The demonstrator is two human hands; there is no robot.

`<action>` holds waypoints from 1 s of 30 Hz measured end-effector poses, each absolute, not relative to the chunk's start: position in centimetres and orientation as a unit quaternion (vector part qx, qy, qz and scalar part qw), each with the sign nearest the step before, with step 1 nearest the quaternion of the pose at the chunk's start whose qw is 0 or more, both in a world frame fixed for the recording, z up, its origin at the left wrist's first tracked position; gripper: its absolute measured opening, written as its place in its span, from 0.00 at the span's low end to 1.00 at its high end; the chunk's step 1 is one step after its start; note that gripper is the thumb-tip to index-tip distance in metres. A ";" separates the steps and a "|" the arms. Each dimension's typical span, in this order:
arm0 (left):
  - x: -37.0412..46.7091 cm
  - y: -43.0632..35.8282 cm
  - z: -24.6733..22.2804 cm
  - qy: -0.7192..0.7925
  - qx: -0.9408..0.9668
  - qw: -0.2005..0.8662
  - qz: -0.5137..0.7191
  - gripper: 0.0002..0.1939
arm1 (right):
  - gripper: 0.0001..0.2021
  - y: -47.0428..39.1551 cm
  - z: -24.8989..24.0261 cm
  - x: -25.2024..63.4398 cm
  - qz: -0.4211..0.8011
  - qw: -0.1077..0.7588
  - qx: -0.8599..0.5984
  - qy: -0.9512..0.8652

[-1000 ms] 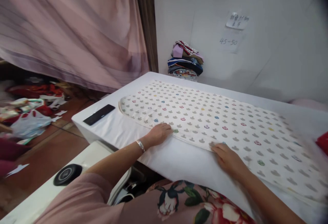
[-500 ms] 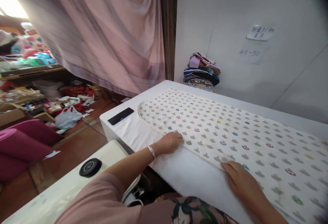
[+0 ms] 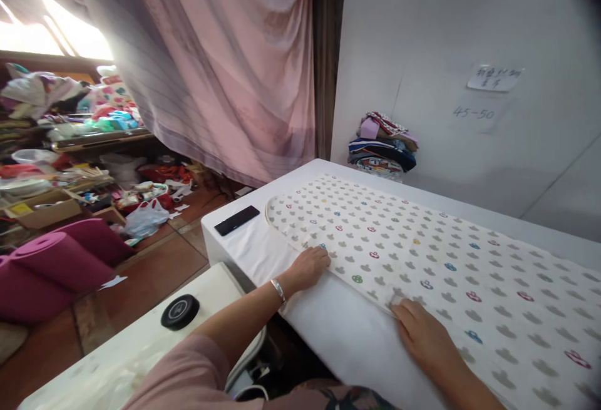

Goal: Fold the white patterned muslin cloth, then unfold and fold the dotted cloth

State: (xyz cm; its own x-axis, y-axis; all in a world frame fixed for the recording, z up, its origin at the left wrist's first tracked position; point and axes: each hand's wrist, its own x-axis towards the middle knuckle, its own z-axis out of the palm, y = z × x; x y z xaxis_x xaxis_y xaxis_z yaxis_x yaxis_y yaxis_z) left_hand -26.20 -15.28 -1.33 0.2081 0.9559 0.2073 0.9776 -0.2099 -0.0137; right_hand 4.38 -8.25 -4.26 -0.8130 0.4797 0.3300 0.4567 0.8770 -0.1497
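Note:
A white cloth (image 3: 399, 235) printed with grey shapes and small coloured cars lies flat on the white table (image 3: 235, 260), its rounded end toward the far left. My left hand (image 3: 307, 268), with a silver bracelet (image 3: 278, 291) on the wrist, has its fingers curled over the cloth's near edge. Farther right along that edge, my right hand (image 3: 420, 328) pinches the fabric between thumb and fingers. The fingertips of both hands are partly hidden. A black phone (image 3: 237, 220) rests at the table's left corner.
A white cabinet-like surface (image 3: 141, 347) carrying a round black object (image 3: 180, 312) stands at lower left. Folded clothes (image 3: 382, 147) are piled by the wall behind the table. Pink rolls (image 3: 61, 266) and clutter lie on the floor beneath a pink curtain (image 3: 235, 53).
My view has turned a little left. Both hands have slid leftward along the cloth's near edge, the right one farther, so they are closer together.

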 end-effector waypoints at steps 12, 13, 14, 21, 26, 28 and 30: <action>-28.4 -15.9 -1.1 -0.653 -0.742 0.089 -0.127 0.09 | 0.11 -8.5 -3.7 0.9 0.009 0.168 -0.240 -0.956; -28.8 -16.0 -1.1 -0.659 -0.737 0.090 -0.123 0.09 | 0.11 -8.5 -3.9 0.8 0.004 0.172 -0.239 -0.956; -29.1 -16.0 -1.1 -0.664 -0.733 0.090 -0.118 0.09 | 0.11 -8.4 -4.0 0.7 0.001 0.174 -0.239 -0.955; -30.3 -15.4 -0.8 -0.687 -0.701 0.118 -0.149 0.11 | 0.12 -8.5 -4.2 0.8 0.009 0.205 -0.236 -0.950; -30.2 -15.0 -1.2 -0.692 -0.704 0.085 -0.131 0.12 | 0.14 -8.5 -4.1 0.8 0.007 0.190 -0.222 -0.956; -30.2 -15.3 -1.5 -0.695 -0.703 0.074 -0.131 0.12 | 0.14 -8.5 -4.0 0.8 0.008 0.180 -0.219 -0.959; -30.2 -15.6 -1.6 -0.695 -0.703 0.069 -0.132 0.13 | 0.14 -8.5 -3.9 0.8 0.010 0.178 -0.218 -0.960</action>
State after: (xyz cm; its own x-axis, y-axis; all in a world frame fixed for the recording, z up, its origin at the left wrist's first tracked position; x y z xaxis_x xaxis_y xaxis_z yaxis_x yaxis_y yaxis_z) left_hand -30.16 -15.60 -1.58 -0.0008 0.9593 0.2823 0.9960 -0.0245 0.0858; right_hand 0.84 -8.46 -3.95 -0.8417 0.4213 0.3376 0.4140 0.9051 -0.0974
